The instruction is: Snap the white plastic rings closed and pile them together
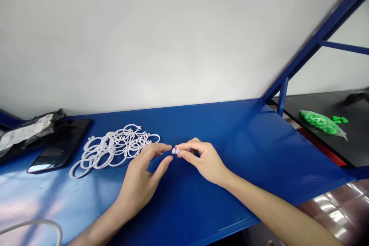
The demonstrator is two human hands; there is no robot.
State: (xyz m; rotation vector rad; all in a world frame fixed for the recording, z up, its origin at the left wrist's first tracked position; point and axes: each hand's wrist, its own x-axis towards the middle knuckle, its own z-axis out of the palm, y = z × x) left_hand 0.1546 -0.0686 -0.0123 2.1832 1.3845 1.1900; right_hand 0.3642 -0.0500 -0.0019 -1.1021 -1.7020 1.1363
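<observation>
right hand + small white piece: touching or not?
Touching. The head view shows the small white piece pinched between the right hand's thumb and forefinger, with no gap there.

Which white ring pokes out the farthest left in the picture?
The white ring at the lower-left corner of the pile; every other ring lies farther right.

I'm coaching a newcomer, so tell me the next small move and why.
Probably close the bare left hand's thumb and index finger onto the small white rounded piece. The bare right hand already pinches it, while the left thumb and index finger stand parted close beside it; whether they touch it is unclear.
</observation>
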